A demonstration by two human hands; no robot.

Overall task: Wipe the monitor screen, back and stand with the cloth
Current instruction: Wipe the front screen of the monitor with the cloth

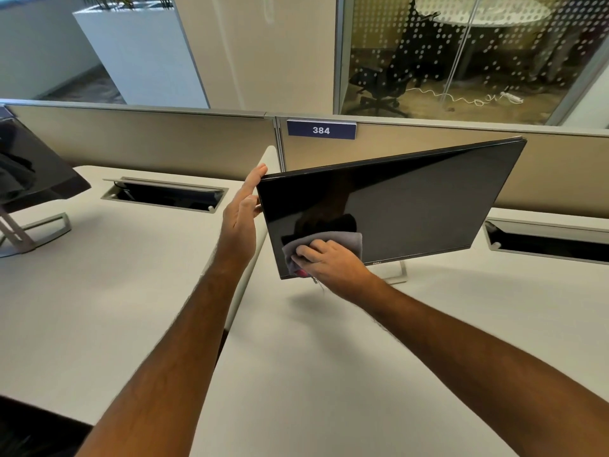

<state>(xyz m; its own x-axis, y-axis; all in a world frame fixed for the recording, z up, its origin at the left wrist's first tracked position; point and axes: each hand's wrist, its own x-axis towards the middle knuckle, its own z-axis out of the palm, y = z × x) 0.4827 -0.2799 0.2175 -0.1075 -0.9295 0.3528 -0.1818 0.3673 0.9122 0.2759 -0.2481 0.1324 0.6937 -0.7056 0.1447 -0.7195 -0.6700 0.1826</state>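
Near the back edge of the pale grey tabletop [329, 374], right by the seam where it meets the next one, sits a thin black flat-panel monitor [412, 206] on a silver metal stand [400, 272], turned at an angle so its left edge comes toward the camera. The right hand [326, 262] is down at the screen's lower left corner, fingers [309, 250] curled over a crumpled grey cloth [346, 240] and pressing it against the glass; a bit of pink pokes out under the palm, can't tell what it is. The left hand [242, 212] is at the monitor's left edge, fingers straight, tips reaching the top left corner, thumb at the frame, so it's bracing rather than gripping. Behind it runs a beige partition [164, 140] with a navy "384" sign [321, 130]. A rectangular cable hatch [164, 192] is cut into the left tabletop near its back edge, and a second dark monitor [29, 163] stands at its far left edge
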